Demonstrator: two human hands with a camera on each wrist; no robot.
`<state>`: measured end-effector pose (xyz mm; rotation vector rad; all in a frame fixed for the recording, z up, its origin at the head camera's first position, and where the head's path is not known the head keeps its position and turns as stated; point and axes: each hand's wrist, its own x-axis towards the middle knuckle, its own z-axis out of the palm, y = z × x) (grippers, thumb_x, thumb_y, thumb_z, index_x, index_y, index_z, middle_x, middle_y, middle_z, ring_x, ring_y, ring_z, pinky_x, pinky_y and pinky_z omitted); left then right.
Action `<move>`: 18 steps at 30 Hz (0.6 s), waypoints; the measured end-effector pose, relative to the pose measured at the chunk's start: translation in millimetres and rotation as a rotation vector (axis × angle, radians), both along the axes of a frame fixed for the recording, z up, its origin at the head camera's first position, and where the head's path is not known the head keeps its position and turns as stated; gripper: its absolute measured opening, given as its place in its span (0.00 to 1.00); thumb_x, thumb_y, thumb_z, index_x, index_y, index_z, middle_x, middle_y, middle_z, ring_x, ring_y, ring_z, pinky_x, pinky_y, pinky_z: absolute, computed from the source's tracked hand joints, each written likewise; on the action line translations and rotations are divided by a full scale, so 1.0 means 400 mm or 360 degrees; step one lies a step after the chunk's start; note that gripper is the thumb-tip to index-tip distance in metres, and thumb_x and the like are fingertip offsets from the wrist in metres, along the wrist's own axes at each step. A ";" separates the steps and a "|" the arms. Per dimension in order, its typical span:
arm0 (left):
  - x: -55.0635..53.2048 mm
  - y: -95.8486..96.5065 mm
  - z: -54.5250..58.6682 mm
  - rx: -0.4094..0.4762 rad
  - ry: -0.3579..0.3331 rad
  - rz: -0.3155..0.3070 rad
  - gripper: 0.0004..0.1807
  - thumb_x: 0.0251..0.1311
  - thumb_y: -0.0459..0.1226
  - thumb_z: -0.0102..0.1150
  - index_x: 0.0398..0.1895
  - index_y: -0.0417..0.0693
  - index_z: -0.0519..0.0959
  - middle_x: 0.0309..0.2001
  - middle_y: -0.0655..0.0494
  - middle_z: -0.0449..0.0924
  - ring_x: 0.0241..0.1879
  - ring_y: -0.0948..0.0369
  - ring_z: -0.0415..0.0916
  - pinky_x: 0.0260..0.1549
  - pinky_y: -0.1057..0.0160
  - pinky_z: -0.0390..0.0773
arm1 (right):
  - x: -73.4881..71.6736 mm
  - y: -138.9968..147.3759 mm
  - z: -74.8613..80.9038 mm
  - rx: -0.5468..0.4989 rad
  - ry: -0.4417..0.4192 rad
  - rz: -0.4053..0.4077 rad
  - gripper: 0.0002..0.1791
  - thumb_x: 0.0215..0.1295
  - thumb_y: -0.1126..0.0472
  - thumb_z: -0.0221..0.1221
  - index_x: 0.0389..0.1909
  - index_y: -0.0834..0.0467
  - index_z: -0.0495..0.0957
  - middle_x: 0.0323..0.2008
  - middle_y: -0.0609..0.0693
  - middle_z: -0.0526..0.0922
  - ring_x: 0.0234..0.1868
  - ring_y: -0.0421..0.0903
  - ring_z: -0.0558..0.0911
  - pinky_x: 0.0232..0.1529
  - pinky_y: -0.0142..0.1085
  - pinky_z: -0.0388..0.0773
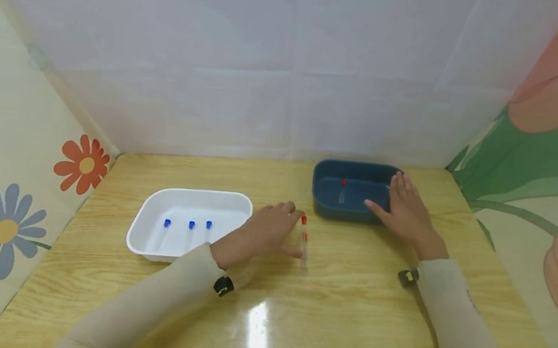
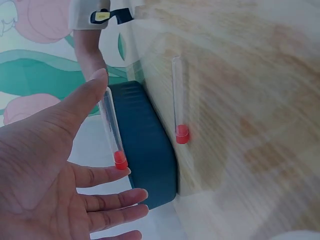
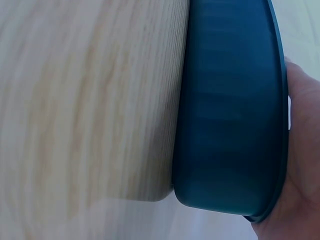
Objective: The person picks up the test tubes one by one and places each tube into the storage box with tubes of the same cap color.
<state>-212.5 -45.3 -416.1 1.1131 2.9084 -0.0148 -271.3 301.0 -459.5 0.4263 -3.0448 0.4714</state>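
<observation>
My left hand (image 1: 269,231) pinches a clear test tube with a red cap (image 2: 119,159) lengthwise, the thumb at its bare end and the index finger at its cap. Another red-capped test tube (image 2: 178,95) lies on the table just below that hand. At the back right is a dark blue bin (image 1: 347,214), with one red-capped tube (image 1: 342,190) lying inside. My right hand (image 1: 407,210) rests on the bin's right rim, fingers straight and thumb spread over the front rim. In the right wrist view the bin's side wall (image 3: 230,110) hides most of that hand.
Left of my left hand stands a white tray (image 1: 193,193) holding several blue-capped tubes, among them one tube (image 1: 166,224) at the left. My left forearm covers the tray's front right corner. A white sheet (image 1: 218,73) closes off the back of the wooden table (image 1: 334,320).
</observation>
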 end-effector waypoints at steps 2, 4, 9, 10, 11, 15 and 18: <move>-0.002 0.002 0.007 0.0014 0.0009 -0.0012 0.51 0.54 0.70 0.63 0.68 0.40 0.71 0.55 0.45 0.74 0.47 0.52 0.77 0.45 0.52 0.81 | 0.001 -0.001 0.000 -0.0002 0.0004 0.0000 0.59 0.73 0.26 0.39 0.77 0.73 0.31 0.78 0.67 0.28 0.79 0.62 0.30 0.77 0.55 0.30; -0.005 0.005 0.013 0.0033 0.0024 -0.0025 0.51 0.53 0.70 0.63 0.67 0.39 0.72 0.54 0.45 0.75 0.46 0.52 0.77 0.44 0.52 0.82 | 0.002 -0.002 0.000 -0.0004 0.0003 0.0000 0.59 0.73 0.26 0.39 0.77 0.73 0.31 0.78 0.67 0.28 0.79 0.62 0.30 0.77 0.55 0.31; -0.021 0.013 0.025 0.0051 0.0111 -0.0061 0.51 0.52 0.70 0.64 0.65 0.38 0.73 0.51 0.45 0.75 0.41 0.53 0.77 0.38 0.53 0.82 | 0.001 -0.003 0.000 -0.0009 0.0001 -0.0005 0.59 0.73 0.26 0.39 0.77 0.72 0.31 0.79 0.66 0.28 0.80 0.60 0.29 0.78 0.54 0.30; -0.025 0.015 0.027 0.0053 0.0121 -0.0065 0.51 0.53 0.70 0.64 0.65 0.38 0.73 0.51 0.45 0.75 0.40 0.53 0.76 0.37 0.54 0.82 | 0.001 -0.003 0.001 -0.0010 0.0004 -0.0004 0.59 0.73 0.26 0.39 0.77 0.72 0.31 0.79 0.66 0.28 0.80 0.60 0.28 0.78 0.54 0.30; -0.029 0.016 0.029 0.0051 0.0128 -0.0071 0.51 0.53 0.69 0.64 0.66 0.38 0.72 0.51 0.45 0.75 0.40 0.53 0.76 0.37 0.54 0.82 | 0.000 -0.003 0.002 -0.0011 0.0002 -0.0005 0.59 0.73 0.26 0.39 0.77 0.72 0.31 0.79 0.66 0.27 0.80 0.59 0.28 0.78 0.54 0.30; -0.045 0.022 0.037 0.0064 0.0096 -0.0076 0.51 0.54 0.68 0.65 0.67 0.38 0.71 0.53 0.45 0.75 0.43 0.52 0.76 0.40 0.53 0.81 | 0.000 -0.001 0.002 -0.0003 0.0003 0.0006 0.59 0.73 0.26 0.39 0.77 0.72 0.31 0.78 0.67 0.28 0.79 0.60 0.28 0.77 0.55 0.30; -0.057 0.026 0.044 0.0098 0.0080 -0.0084 0.51 0.54 0.68 0.66 0.68 0.38 0.70 0.55 0.44 0.75 0.47 0.51 0.76 0.44 0.51 0.81 | 0.000 0.000 -0.001 0.0003 0.0003 0.0009 0.58 0.73 0.27 0.39 0.77 0.72 0.31 0.78 0.67 0.28 0.79 0.60 0.28 0.77 0.55 0.30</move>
